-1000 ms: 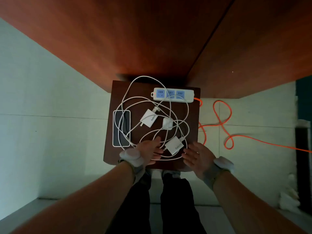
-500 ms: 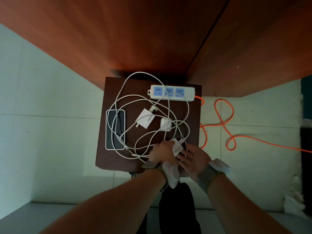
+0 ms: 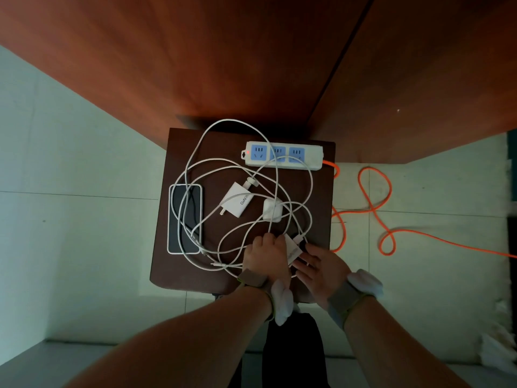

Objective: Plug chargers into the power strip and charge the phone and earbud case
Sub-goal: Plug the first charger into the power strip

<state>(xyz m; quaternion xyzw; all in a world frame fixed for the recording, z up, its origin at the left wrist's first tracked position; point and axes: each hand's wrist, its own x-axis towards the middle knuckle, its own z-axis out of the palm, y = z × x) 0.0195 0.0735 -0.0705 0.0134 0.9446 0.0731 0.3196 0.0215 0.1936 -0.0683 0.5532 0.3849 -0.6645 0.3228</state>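
Observation:
A small dark table [image 3: 179, 275] carries a white power strip [image 3: 282, 156] with three blue sockets at its far right. A phone [image 3: 184, 218] lies face up at the left, under loops of white cable [image 3: 221, 169]. One white charger [image 3: 236, 203] lies in the middle, and a white earbud case [image 3: 272, 210] sits to its right. A second white charger [image 3: 292, 249] is at the near edge. My left hand [image 3: 265, 254] grips its left side. My right hand [image 3: 319, 266] touches its right side with spread fingers.
An orange cord [image 3: 375, 203] runs from the power strip across the pale tiled floor at the right. Red-brown wooden panels [image 3: 251, 65] rise behind the table. Crumpled white material [image 3: 498, 345] lies at the lower right.
My left hand has moved right onto the near charger and closed on it. My right hand has come up against the charger's other side.

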